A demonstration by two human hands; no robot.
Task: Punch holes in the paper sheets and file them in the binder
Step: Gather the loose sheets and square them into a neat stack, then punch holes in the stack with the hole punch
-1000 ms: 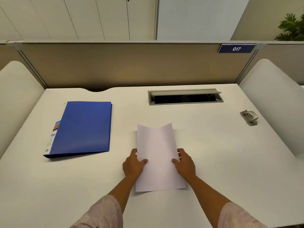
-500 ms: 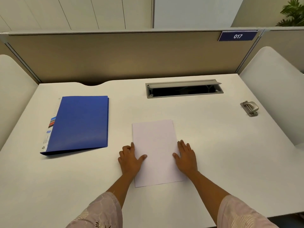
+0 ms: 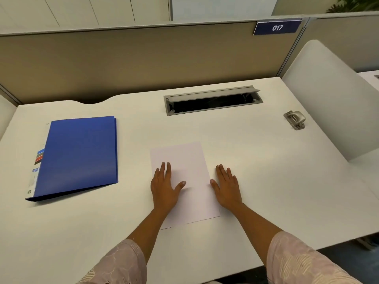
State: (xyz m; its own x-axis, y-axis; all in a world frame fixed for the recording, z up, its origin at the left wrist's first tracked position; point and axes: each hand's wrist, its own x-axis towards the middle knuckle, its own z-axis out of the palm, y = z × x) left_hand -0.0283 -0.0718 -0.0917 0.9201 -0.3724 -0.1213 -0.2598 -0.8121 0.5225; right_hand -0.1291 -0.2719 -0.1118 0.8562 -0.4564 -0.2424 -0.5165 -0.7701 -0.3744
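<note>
A white paper sheet (image 3: 184, 160) lies flat on the white desk (image 3: 256, 171) in front of me. My left hand (image 3: 165, 186) rests palm down on the sheet's left part, fingers stretched out. My right hand (image 3: 226, 186) lies flat at the sheet's right edge, mostly on the desk, thumb touching the paper. A closed blue binder (image 3: 80, 154) lies to the left of the sheet. A small metal hole punch (image 3: 295, 119) sits far off at the back right of the desk.
A grey cable slot (image 3: 213, 102) with its lid raised is set into the desk behind the sheet. A beige partition (image 3: 143, 62) closes the back. White side panels (image 3: 332, 99) rise on the right and left.
The sheet, curled up and held by its edges a second ago, now lies flat. Both hands have let go and spread flat, the right one sliding to the sheet's edge.
</note>
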